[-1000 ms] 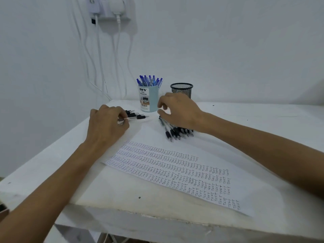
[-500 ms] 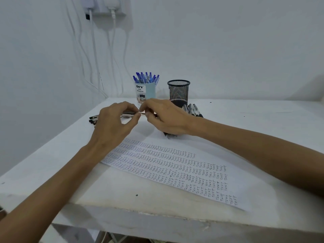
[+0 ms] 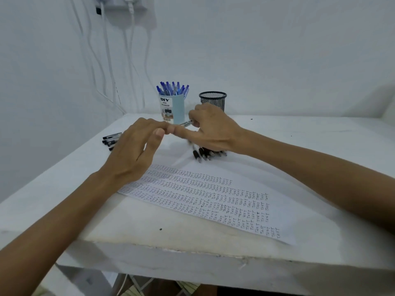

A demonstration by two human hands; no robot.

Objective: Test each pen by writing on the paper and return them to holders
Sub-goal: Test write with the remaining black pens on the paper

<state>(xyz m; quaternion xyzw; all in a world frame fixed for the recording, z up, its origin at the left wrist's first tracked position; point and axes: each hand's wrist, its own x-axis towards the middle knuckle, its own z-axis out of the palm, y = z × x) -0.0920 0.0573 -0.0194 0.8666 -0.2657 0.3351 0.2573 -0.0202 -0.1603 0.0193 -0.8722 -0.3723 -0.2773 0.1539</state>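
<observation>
White desk [image 3: 64,189] carries paper [image 3: 284,227] filled with written rows. Right grip [image 3: 213,130] pinches one pen [image 3: 186,123], fingers curled, just before blue holder [image 3: 176,111]. Left grip [image 3: 136,150] relaxed, fingertips near pen's end. Loose black pens [image 3: 201,154] under right grip; mesh holder [image 3: 212,101] behind

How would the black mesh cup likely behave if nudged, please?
The black mesh cup looks thin-walled with nothing sticking out, so it is probably light and easily slid or tipped. Being round, it might roll once toppled.

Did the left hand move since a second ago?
Yes. The left hand moved right, toward the blue holder.
</observation>
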